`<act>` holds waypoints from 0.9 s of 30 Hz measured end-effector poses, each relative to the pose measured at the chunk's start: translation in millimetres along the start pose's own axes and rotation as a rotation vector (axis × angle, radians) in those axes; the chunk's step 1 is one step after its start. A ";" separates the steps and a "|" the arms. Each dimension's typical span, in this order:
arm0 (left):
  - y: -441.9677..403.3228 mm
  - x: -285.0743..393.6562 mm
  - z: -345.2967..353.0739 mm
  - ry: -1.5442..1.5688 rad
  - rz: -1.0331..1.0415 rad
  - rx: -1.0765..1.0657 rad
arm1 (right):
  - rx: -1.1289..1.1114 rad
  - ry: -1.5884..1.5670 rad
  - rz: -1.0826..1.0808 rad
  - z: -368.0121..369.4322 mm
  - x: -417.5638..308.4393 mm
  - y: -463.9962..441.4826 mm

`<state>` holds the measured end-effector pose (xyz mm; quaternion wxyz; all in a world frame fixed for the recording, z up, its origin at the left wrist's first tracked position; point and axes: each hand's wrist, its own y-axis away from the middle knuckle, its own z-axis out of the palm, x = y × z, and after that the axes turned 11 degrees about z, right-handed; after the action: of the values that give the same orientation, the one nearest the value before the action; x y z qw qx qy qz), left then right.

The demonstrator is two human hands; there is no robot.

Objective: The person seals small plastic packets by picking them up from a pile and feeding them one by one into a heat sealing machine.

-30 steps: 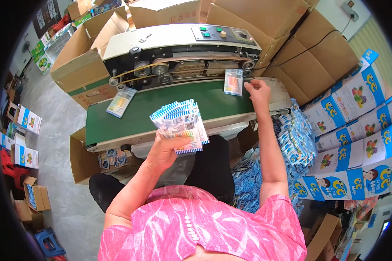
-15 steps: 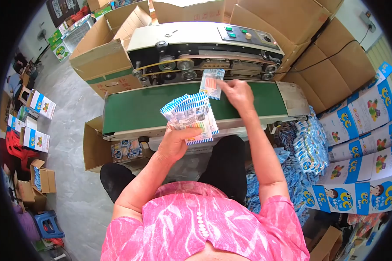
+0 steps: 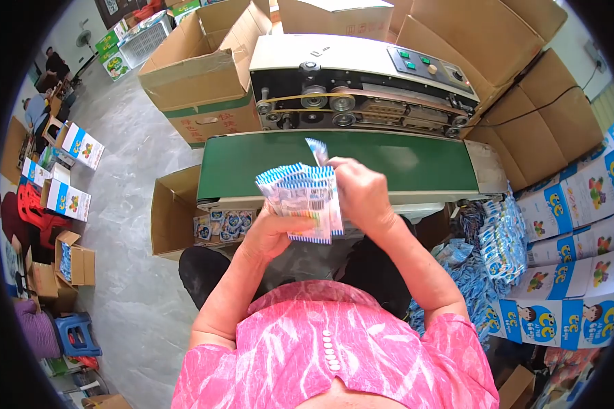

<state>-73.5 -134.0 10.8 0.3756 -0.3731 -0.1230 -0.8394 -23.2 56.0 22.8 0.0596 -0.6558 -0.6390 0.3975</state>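
Note:
My left hand [image 3: 269,232] grips a fanned stack of clear plastic packets [image 3: 299,187] with blue-and-white striped edges, thumb across the front. Coloured stripes and a barcode show on the front packet. Close against the stack's right side, my right hand [image 3: 363,191] has its fingers curled around a single tilted packet [image 3: 316,150], whose striped end pokes up behind the stack. Its fingertips are partly hidden. Both hands are in front of the green conveyor belt [image 3: 402,163] of a sealing machine [image 3: 334,61] with exposed pulleys.
An open carton [image 3: 174,221] holding small packets is below the belt's left end. Blue packets [image 3: 505,238] are heaped at right beside printed white-and-blue cartons [image 3: 559,273]. Large cardboard boxes [image 3: 205,88] surround the machine. People [image 3: 56,65] are at far left.
My right hand has come back from the machine to the stack and now holds a tilted packet. The packet at the machine's sealing slot is out of sight. The view has shifted left.

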 end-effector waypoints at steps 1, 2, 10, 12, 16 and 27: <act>0.8 0.5 -1.4 0.023 -0.011 -0.025 | 0.004 0.003 0.003 -0.4 -6.4 1.6; 2.2 0.9 -3.0 0.044 -0.023 -0.051 | 0.001 -0.057 -0.056 -0.9 -12.8 2.9; 7.0 16.3 -4.8 -0.020 -0.018 -0.043 | -0.122 -0.549 0.265 -14.3 -8.5 9.7; 5.3 15.3 3.0 -0.045 -0.041 -0.082 | -0.406 -0.957 0.788 -17.2 -1.8 19.9; 5.0 6.3 15.5 -0.041 -0.069 -0.187 | -0.447 -1.180 0.804 -33.1 12.5 39.0; -6.0 -59.9 48.7 -0.108 -0.092 -0.109 | 0.442 -0.793 1.126 -170.6 227.3 62.4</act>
<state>-25.5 -74.0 1.9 0.3083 -0.4316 -0.1140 -0.8400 98.0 319.6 0.5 -0.2592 -0.6646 -0.0824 0.6959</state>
